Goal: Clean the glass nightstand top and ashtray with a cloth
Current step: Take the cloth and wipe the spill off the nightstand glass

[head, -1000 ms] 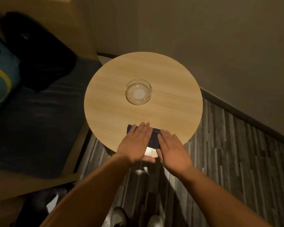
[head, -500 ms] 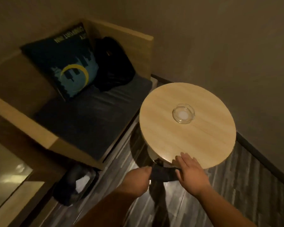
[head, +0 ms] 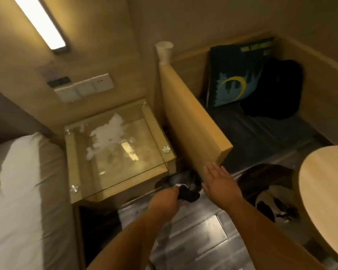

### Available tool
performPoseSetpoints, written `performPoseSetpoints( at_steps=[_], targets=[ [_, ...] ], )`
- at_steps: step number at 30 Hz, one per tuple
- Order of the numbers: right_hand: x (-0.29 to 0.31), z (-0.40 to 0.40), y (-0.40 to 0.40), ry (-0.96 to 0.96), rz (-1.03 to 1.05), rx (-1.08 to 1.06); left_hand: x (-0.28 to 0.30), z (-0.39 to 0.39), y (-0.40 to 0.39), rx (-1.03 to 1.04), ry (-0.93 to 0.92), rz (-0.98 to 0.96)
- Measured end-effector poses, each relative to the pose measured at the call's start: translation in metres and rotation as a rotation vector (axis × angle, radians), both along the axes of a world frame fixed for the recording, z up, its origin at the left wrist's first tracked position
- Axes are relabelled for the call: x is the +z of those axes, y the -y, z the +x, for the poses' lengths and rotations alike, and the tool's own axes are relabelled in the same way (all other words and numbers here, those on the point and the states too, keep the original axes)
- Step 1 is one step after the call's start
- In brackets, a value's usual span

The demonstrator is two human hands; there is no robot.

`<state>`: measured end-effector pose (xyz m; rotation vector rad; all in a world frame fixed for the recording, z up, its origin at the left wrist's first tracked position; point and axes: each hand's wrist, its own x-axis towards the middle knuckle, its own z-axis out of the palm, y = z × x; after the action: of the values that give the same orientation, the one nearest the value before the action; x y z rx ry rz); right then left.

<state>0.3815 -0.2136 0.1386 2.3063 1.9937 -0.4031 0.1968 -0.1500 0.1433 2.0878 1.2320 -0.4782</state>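
The glass nightstand top (head: 123, 168) sits left of centre on a pale wooden frame, with white smears across its far half. My left hand (head: 165, 200) hangs just off its near right corner, fingers closed on a dark cloth (head: 187, 193) that dangles over the floor. My right hand (head: 220, 182) hovers beside it, flat and fingers spread, holding nothing, close to the end of a wooden bench side panel (head: 195, 121). The ashtray is out of view.
A bed with white sheet (head: 14, 191) lies at the left. The round wooden table (head: 326, 195) edge shows at right. A cushion (head: 236, 75) and dark bag (head: 275, 90) rest on the bench seat. A paper cup (head: 164, 52) stands on the panel's far end. Wall switches (head: 84, 88) sit above the nightstand.
The view has swung left from the round table to the nightstand. My left hand has carried the cloth off the table; my right hand has left the table edge.
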Motion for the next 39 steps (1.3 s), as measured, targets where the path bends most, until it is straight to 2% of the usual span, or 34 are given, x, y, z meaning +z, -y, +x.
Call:
performPoseSetpoints(
  at_steps=[3,8,14,25,31,34,39],
  targets=[
    [0.003,-0.046,-0.046,0.004,-0.025,0.039,0.006,-0.064,-0.041,0.068,0.027,0.113],
    [0.004,-0.108,-0.117,0.011,-0.004,0.107,0.006,-0.147,-0.101,0.206,0.061,0.147],
    [-0.011,-0.154,-0.193,0.028,-0.006,0.191,-0.005,-0.206,-0.154,0.296,0.079,0.174],
    [-0.063,-0.158,-0.320,0.038,-0.122,0.300,-0.041,-0.230,-0.253,0.439,0.043,0.220],
    [-0.111,-0.145,-0.377,0.019,-0.212,0.313,-0.066,-0.238,-0.299,0.472,0.124,0.319],
    [-0.131,-0.138,-0.402,0.038,-0.179,0.320,-0.082,-0.245,-0.309,0.467,0.165,0.394],
    [-0.161,-0.134,-0.411,0.058,-0.094,0.269,-0.115,-0.262,-0.313,0.510,0.113,0.464]
  ],
)
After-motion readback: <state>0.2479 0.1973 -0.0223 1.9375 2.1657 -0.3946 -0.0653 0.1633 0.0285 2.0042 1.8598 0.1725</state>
